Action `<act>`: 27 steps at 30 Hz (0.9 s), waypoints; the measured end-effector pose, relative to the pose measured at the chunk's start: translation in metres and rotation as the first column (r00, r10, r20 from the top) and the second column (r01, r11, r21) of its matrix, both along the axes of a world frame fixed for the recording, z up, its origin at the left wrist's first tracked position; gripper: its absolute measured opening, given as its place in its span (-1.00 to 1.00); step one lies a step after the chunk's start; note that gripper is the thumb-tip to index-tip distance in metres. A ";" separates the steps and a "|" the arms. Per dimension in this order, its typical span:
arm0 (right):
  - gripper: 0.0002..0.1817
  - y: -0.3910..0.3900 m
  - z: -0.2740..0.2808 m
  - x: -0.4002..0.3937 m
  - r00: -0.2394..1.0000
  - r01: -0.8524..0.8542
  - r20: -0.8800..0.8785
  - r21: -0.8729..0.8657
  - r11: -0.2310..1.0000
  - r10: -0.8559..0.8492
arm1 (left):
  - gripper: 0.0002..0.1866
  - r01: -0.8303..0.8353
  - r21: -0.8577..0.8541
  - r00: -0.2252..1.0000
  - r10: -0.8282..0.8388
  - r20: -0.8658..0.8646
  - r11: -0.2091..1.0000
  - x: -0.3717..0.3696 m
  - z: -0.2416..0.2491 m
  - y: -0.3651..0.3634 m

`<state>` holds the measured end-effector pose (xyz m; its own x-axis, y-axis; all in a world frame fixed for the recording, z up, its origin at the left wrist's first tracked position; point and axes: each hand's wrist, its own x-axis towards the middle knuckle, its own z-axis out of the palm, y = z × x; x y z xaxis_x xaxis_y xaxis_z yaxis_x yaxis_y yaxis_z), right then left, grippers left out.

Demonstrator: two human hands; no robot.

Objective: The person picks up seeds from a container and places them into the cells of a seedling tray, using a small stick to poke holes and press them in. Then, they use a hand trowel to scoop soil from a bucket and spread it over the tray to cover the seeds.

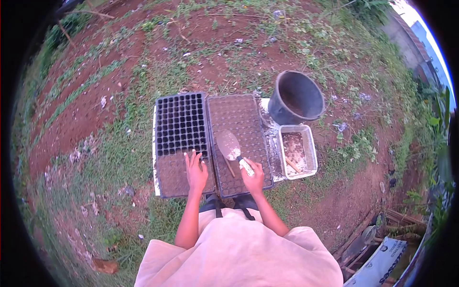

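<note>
Two black seedling trays lie side by side on a white board. The left tray (181, 119) has empty cells in its upper part and brown soil over its lower part. Soil fills the cells of the right tray (239, 110). My left hand (196, 173) rests on the left tray near its right edge, fingers spread, holding nothing. In my right hand (253, 175) is the pale handle of a trowel (228, 143), its soil-smeared blade over the right tray. A thin brown stick (230, 168) lies on that tray beside the blade.
A dark bucket (296, 98) with some soil inside stands at the back right. Below it sits a white plastic basket (313, 158) holding soil bits and a stick. Grass and bare red soil surround the board (157, 177). Wooden poles and a printed sheet (382, 260) are at the lower right.
</note>
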<state>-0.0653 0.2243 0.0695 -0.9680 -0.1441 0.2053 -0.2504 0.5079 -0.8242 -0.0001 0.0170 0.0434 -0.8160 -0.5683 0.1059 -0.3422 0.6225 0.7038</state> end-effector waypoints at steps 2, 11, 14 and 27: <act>-0.59 0.011 0.004 -0.007 0.998 0.055 0.025 -0.049 0.997 -0.054 | -0.67 0.018 -0.001 1.000 -0.018 -0.019 1.000 -0.016 0.010 0.009; -0.61 0.096 0.028 -0.095 0.969 0.169 -0.157 -0.151 0.974 -0.192 | -0.92 0.066 0.024 0.985 -0.061 -0.159 0.998 -0.124 0.052 0.071; -0.60 0.131 0.053 -0.135 0.957 0.199 -0.187 -0.139 0.970 -0.223 | -0.92 0.080 -0.012 0.978 -0.081 -0.194 0.997 -0.175 0.060 0.098; -0.64 0.208 0.083 -0.314 0.969 0.167 -0.222 0.283 0.944 -0.105 | -0.25 0.136 -0.064 0.985 -0.142 -0.101 0.989 -0.376 0.038 0.195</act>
<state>-0.3790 0.4327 0.1529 -0.9255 -0.0982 0.3659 -0.3061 0.7628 -0.5696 -0.3765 0.2123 0.0817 -0.8691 -0.4410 0.2239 -0.1758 0.6986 0.6936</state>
